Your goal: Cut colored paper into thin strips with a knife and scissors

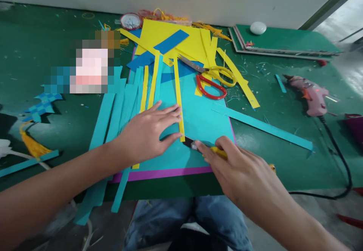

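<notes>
My left hand (150, 132) lies flat, fingers spread, on a teal paper sheet (201, 116), its fingertips pressing beside a long yellow strip (178, 92) that acts as a straight edge. My right hand (241, 175) is closed around a yellow utility knife (202, 148), whose tip meets the lower end of that yellow strip. The teal sheet rests on a purple sheet (164, 174) on the green table.
Several cut teal strips (113, 118) and yellow strips lie left of my hand. Scissors (210, 77) with red and yellow handles sit behind, over yellow paper (170, 35). A pink glue gun (310, 96) with black cord lies right. A long teal strip (263, 127) lies at right.
</notes>
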`<state>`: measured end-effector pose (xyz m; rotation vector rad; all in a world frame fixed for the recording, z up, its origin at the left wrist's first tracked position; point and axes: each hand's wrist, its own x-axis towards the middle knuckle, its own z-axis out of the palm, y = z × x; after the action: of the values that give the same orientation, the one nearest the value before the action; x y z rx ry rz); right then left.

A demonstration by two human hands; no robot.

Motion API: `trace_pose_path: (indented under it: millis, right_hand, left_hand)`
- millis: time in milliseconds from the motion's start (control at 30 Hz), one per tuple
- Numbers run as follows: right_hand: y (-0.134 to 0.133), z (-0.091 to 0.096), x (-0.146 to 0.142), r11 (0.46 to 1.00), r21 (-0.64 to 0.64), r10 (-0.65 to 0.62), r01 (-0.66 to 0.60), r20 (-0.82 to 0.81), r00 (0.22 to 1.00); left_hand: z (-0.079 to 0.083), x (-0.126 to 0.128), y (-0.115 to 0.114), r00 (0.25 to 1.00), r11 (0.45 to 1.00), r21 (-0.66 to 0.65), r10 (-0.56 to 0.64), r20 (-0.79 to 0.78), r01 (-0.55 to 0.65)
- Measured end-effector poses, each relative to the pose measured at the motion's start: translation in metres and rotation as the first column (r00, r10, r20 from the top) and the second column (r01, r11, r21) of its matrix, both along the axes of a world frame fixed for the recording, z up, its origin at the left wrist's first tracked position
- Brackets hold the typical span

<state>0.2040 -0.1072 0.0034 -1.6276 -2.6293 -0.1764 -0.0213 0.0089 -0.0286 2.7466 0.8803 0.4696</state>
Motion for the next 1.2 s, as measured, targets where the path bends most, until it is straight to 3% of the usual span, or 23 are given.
trace_pose_path:
  millis: [900, 1033, 1200]
  right_hand:
    - [0.014, -0.002, 0.005, 1.000, 0.012, 0.028, -0.028, -0.003, 1.000]
    - [0.015, -0.002, 0.005, 1.000, 0.005, 0.030, -0.030, 0.003, 1.000]
    - [0.016, -0.002, 0.004, 0.999, -0.008, 0.031, -0.031, 0.011, 0.999]
  left_hand:
    - [0.000, 0.001, 0.000, 1.000, 1.000, 0.011, -0.013, -0.019, 0.013]
    - [0.002, 0.001, -0.002, 0.998, 0.997, 0.065, -0.042, -0.045, 0.045]
    - [0.005, 0.002, -0.004, 0.986, 0.960, 0.229, -0.153, -0.061, 0.163]
